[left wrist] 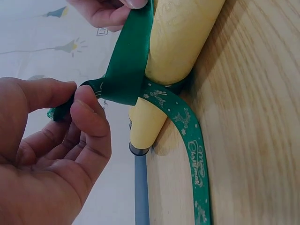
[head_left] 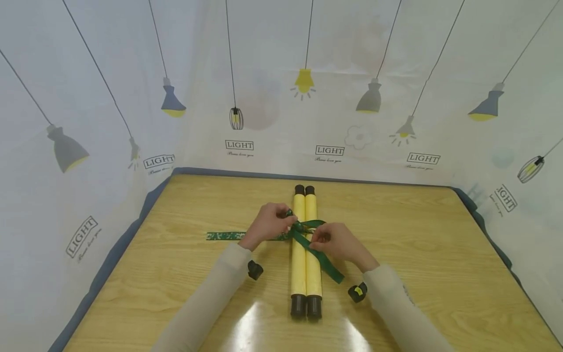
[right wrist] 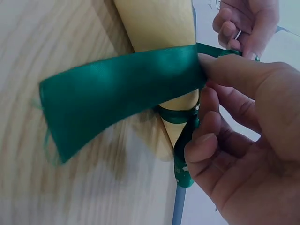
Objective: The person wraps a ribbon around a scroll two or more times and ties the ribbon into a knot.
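Observation:
Two yellow tubes with black end caps, a left tube [head_left: 298,274] and a right tube [head_left: 313,276], lie side by side on the table, bound at mid-length by a green ribbon [head_left: 327,266]. My left hand [head_left: 269,225] pinches a bunched bit of ribbon between thumb and forefinger, just over the tubes. With thumb and fingertips, my right hand [head_left: 338,242] pinches the broad plain stretch of ribbon [right wrist: 117,84], whose frayed end slants across the right tube. A ribbon loop [right wrist: 183,164] hangs beside the right fingers. The ribbon's printed tail [left wrist: 194,154] runs left along the table.
The wood-grain table [head_left: 184,205] has a blue-grey border [head_left: 308,177] along its back. White sheeting [head_left: 272,29] printed with lamps surrounds it on the back and sides. Small black devices, one left [head_left: 254,270] and one right [head_left: 357,292], sit by the wrists.

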### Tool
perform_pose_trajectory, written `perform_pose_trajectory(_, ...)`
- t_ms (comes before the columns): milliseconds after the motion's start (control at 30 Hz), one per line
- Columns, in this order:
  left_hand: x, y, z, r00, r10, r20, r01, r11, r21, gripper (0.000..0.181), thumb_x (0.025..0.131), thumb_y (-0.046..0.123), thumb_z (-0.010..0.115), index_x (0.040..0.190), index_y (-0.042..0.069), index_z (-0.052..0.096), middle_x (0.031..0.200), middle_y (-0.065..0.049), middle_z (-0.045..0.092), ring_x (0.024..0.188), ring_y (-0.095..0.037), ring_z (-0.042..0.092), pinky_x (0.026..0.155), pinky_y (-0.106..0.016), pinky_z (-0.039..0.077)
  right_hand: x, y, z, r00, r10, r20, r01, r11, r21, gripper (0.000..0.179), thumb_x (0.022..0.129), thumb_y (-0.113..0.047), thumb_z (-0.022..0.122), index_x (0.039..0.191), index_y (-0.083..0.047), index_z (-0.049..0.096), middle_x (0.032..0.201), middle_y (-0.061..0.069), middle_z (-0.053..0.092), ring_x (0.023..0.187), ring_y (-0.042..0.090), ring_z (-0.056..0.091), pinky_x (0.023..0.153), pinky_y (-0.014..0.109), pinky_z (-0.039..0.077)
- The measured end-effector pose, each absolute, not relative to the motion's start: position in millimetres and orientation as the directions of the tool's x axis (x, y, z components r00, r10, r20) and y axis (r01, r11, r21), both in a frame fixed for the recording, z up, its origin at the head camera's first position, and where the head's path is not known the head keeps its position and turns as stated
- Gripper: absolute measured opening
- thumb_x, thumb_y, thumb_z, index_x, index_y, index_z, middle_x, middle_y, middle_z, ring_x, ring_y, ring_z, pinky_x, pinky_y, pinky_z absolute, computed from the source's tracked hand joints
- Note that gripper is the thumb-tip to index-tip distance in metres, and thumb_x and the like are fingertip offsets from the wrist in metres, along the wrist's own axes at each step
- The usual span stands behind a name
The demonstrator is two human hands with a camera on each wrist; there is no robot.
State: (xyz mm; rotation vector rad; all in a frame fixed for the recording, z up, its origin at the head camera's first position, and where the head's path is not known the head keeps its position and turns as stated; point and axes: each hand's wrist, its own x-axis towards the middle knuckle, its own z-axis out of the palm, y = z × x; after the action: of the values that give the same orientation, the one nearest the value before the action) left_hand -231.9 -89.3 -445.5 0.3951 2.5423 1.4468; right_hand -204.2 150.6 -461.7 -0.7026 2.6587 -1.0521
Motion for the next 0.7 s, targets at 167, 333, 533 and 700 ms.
perform_pose_trajectory(167,-232.4,-92.4,-444.5,-0.944,0.327,-0.038,0.132,0.482,0.866,0.020,0.101,0.025,0.066,0.095,0.006,0.070,0.092,-0.020,0.071,0.084,-0.039,0.073,0.059,-0.026,0.050,-205.6,162.4,-462.6,-0.866,-0.499,0.016,-0.372,0.625,-0.686,0.009,0.095,-0.023,0.075,0.088,-0.019,0.071,0.086,-0.006,0.070,0.076,0.009,0.061,0.071,0.027,0.052)
perform_pose_trajectory(333,-232.4,-95.2,-443.2,-0.944,0.328,-0.047,0.126,0.486,0.865,0.017,0.102,0.024,0.065,0.096,0.008,0.070,0.092,-0.020,0.071,0.085,-0.039,0.073,0.056,-0.025,0.049,-204.2,180.8,-456.9,-0.868,-0.496,0.019,-0.380,0.638,-0.670,0.007,0.096,-0.025,0.074,0.091,-0.021,0.071,0.086,-0.008,0.070,0.077,0.010,0.061,0.070,0.028,0.051)
perform_pose_trajectory(533,-233.3,-97.9,-444.3,-0.941,0.335,-0.046,0.124,0.468,0.875,0.014,0.103,0.022,0.063,0.103,0.011,0.071,0.096,-0.022,0.071,0.084,-0.041,0.072,0.054,-0.025,0.048,-201.6,204.7,-452.2,-0.874,-0.486,-0.004,-0.358,0.651,-0.669,0.006,0.095,-0.026,0.074,0.092,-0.022,0.072,0.087,-0.009,0.070,0.078,0.011,0.061,0.071,0.028,0.051)
perform_pose_trajectory(700,-234.1,-99.3,-445.7,-0.936,0.349,-0.046,0.120,0.440,0.890,0.015,0.104,0.021,0.061,0.106,0.010,0.070,0.097,-0.024,0.071,0.084,-0.046,0.070,0.052,-0.024,0.047,-198.9,225.0,-449.9,-0.875,-0.483,-0.037,-0.331,0.653,-0.681,0.006,0.096,-0.026,0.074,0.092,-0.022,0.072,0.086,-0.007,0.070,0.077,0.011,0.060,0.069,0.028,0.050)
